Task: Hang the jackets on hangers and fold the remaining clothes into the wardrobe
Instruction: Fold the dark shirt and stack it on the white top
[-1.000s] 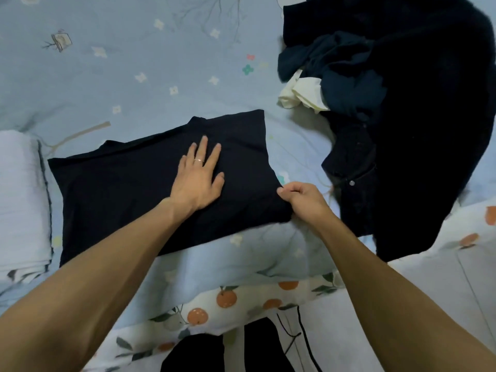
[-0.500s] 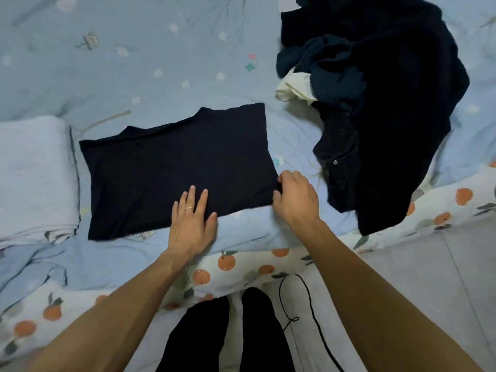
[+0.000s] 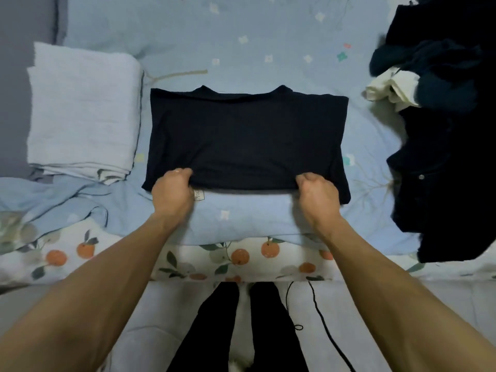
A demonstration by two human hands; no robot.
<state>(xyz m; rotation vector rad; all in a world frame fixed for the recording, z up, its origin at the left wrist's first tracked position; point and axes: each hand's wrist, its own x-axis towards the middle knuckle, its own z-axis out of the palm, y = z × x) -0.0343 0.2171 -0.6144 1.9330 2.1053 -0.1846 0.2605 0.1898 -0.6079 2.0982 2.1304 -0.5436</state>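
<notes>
We have the dark shirt (image 3: 247, 138) as our reference: it lies flat on the pale blue bedsheet (image 3: 188, 36), already folded to a neat rectangle, neckline on the far edge. Left hand (image 3: 171, 191) and right hand (image 3: 318, 193) each pinch the shirt's near edge, fingers curled over the hem, one toward each near corner; a small white label shows just under the edge by the left hand. Our read: mid-fold on this one garment, likely one more fold left, near edge over to the far edge, before it can go to the wardrobe, which is not in view. Left of the shirt, just beside it, sits a folded white textured cloth (image 3: 80, 111), thick and stacked, looks done. Right of the shirt, apart from it, a heap of dark clothes (image 3: 442, 157) still unsorted, with a cream piece (image 3: 389, 88) poking out and a button visible on one heavier item, possibly a jacket; no hangers seen. So most of the task remains. Shirt fabric looks thin, matte, soft knit, limp at the edges; the heap looks heavier. Nearer us than the shirt, an orange-print quilt edge (image 3: 241, 256) and a black cord (image 3: 322, 320) on the floor
</notes>
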